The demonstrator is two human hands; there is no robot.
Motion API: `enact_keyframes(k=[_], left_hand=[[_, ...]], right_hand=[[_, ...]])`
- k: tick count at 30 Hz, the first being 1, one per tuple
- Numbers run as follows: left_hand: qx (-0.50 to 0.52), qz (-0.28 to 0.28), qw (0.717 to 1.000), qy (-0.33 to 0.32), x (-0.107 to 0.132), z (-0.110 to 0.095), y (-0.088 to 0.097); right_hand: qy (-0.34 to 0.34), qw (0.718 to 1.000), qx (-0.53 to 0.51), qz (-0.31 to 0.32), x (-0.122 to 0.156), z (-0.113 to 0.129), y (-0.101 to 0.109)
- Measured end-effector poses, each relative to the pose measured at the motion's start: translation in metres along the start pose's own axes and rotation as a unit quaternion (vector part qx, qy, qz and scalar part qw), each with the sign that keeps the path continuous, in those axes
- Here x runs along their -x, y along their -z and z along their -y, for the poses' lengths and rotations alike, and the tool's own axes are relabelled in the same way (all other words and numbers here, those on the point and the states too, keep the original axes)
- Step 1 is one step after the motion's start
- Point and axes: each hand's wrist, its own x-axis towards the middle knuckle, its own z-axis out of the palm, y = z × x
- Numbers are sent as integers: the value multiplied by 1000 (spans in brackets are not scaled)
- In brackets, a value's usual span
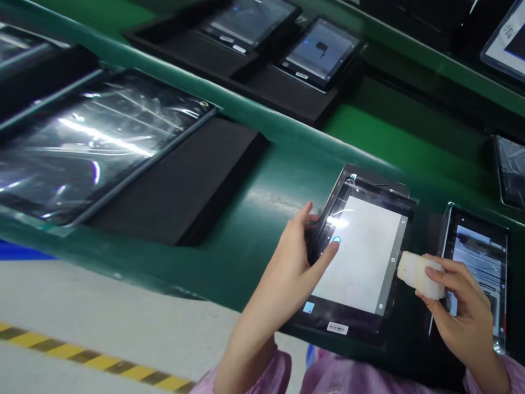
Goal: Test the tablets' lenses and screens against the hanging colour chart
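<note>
A tablet [356,246] with a mostly white screen lies tilted on the green work surface in front of me. My left hand [297,260] is at its left edge, fingers around the side and thumb over the screen beside a small blue icon. Between the thumb and fingers of my right hand [463,306] is a small white stepped block [420,273], its narrower end by the tablet's right edge. What exactly the block is, I cannot tell. A second lit tablet [479,251] lies to the right, partly behind my right hand.
A large film-covered screen [110,137] rests on a black foam block [197,175] at the left. Beyond the green rail, two lit tablets [324,52] sit on black trays [283,93]. Another tablet [512,169] is at the far right. Yellow-black tape [94,358] marks the floor.
</note>
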Motion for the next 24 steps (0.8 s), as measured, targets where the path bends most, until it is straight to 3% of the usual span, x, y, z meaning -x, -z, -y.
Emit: enact_keyframes(k=[7, 15, 20, 22, 24], left_hand=[[-14, -16, 1000, 8, -5, -1, -4], [76, 9, 997, 20, -5, 9, 4], [65, -4, 998, 4, -10, 9, 1], [48, -6, 999, -5, -13, 10, 1], [46, 1, 999, -12, -15, 13, 3]], right_hand=[[5, 1000, -17, 11, -4, 3, -1], [32, 999, 4, 15, -3, -3, 1], [43, 999, 16, 9, 3, -8, -3], [76, 997, 26, 1, 8, -7, 3], [117, 990, 76, -35, 13, -9, 23]])
